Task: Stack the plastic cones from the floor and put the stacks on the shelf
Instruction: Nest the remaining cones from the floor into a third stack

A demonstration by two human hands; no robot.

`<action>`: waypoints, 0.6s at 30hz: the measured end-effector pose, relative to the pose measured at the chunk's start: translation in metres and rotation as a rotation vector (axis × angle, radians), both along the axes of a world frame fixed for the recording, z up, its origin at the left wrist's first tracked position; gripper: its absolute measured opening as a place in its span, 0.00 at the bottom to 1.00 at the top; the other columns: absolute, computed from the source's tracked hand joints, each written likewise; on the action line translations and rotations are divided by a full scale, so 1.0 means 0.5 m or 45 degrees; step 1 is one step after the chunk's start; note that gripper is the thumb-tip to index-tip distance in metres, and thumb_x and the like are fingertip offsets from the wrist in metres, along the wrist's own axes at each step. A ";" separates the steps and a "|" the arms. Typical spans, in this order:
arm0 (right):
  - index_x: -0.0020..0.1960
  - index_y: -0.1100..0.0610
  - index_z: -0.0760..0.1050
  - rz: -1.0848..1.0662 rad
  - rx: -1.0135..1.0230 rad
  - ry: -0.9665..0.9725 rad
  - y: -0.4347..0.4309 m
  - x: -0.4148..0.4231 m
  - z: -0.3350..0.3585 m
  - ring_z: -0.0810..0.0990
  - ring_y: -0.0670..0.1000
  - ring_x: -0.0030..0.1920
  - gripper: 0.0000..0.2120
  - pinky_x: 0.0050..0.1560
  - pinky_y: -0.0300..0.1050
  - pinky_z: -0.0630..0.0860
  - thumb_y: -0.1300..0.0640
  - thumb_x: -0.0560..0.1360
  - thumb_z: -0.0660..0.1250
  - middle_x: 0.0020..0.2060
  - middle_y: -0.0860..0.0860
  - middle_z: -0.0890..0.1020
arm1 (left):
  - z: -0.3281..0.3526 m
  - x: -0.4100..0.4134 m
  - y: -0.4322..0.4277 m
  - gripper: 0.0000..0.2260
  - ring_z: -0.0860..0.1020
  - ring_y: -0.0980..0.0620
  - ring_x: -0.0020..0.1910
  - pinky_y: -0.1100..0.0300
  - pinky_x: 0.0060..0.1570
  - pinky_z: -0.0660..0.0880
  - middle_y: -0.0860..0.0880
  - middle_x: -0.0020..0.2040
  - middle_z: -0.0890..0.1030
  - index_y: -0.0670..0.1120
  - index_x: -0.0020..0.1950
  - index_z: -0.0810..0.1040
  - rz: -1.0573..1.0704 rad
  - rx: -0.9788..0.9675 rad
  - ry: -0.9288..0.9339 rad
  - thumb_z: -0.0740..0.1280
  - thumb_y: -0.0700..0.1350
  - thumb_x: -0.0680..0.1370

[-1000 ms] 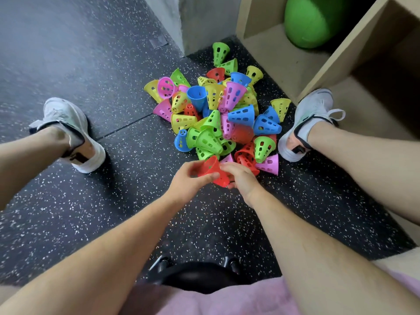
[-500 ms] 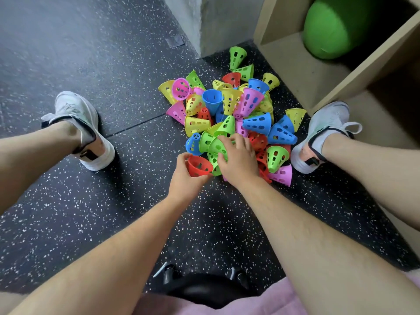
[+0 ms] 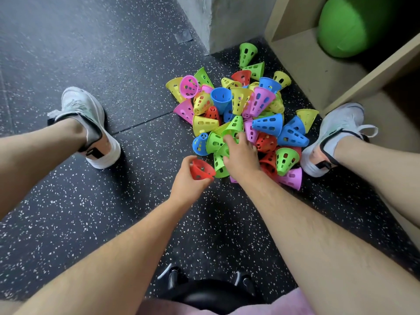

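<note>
— Left hand?
— Left hand (image 3: pixel 188 180) holds one red cone (image 3: pixel 202 170) by the rim, just off the pile's (image 3: pixel 268 123) near edge.
— Right?
— Right hand (image 3: pixel 242 158) on the pile, fingers bent over a green cone (image 3: pixel 218 164). Grip or mere touch, cannot tell.
— The pile's position?
— On the speckled floor (image 3: pixel 113 64), between left shoe (image 3: pixel 86 123) and right shoe (image 3: pixel 336 133), beside the shelf (image 3: pixel 306 64).

No readable text, labels or numbers anywhere.
</note>
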State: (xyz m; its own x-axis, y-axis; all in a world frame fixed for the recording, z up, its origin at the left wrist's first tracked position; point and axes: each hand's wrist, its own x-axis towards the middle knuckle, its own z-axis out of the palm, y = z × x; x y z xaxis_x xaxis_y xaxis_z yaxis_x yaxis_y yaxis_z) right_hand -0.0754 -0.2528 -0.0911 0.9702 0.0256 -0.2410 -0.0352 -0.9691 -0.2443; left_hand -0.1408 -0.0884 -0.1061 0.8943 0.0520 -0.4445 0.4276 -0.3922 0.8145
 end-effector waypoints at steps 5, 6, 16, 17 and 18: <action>0.61 0.53 0.67 -0.116 0.307 -0.074 -0.014 -0.029 0.022 0.75 0.59 0.57 0.19 0.61 0.55 0.72 0.49 0.74 0.68 0.63 0.53 0.69 | 0.000 -0.001 -0.001 0.28 0.80 0.60 0.44 0.69 0.42 0.75 0.65 0.47 0.82 0.64 0.59 0.68 0.008 0.007 0.001 0.78 0.40 0.72; 0.59 0.52 0.66 -0.164 0.402 -0.102 -0.017 -0.038 0.029 0.75 0.58 0.54 0.19 0.56 0.52 0.74 0.48 0.73 0.69 0.59 0.51 0.70 | 0.002 -0.001 -0.002 0.27 0.80 0.61 0.44 0.69 0.42 0.74 0.66 0.46 0.82 0.65 0.58 0.68 -0.004 0.013 0.002 0.78 0.40 0.72; 0.55 0.56 0.70 -0.243 0.810 -0.282 -0.015 -0.124 0.034 0.74 0.48 0.56 0.17 0.56 0.49 0.75 0.48 0.74 0.71 0.58 0.49 0.75 | 0.005 -0.006 -0.029 0.27 0.82 0.59 0.51 0.55 0.56 0.79 0.59 0.54 0.83 0.59 0.62 0.74 -0.116 0.009 -0.064 0.80 0.51 0.66; 0.56 0.54 0.70 -0.241 0.813 -0.260 -0.016 -0.129 0.029 0.75 0.48 0.55 0.18 0.55 0.52 0.77 0.46 0.73 0.70 0.58 0.48 0.75 | 0.007 -0.008 -0.031 0.28 0.82 0.59 0.52 0.57 0.56 0.78 0.59 0.54 0.83 0.59 0.63 0.74 -0.142 0.010 -0.067 0.80 0.51 0.66; 0.58 0.53 0.71 -0.245 0.818 -0.231 -0.018 -0.132 0.026 0.76 0.48 0.55 0.19 0.54 0.53 0.78 0.44 0.73 0.69 0.58 0.47 0.75 | 0.008 -0.012 -0.032 0.29 0.82 0.61 0.52 0.60 0.56 0.77 0.60 0.54 0.82 0.58 0.64 0.74 -0.168 0.014 -0.062 0.80 0.50 0.66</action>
State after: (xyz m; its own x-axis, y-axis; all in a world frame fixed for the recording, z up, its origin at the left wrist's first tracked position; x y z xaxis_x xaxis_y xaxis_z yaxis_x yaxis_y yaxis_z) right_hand -0.1413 -0.2619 -0.0779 0.9953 -0.0676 -0.0696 -0.0964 -0.6109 -0.7858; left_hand -0.1466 -0.1043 -0.1019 0.9141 -0.0629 -0.4006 0.3320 -0.4511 0.8284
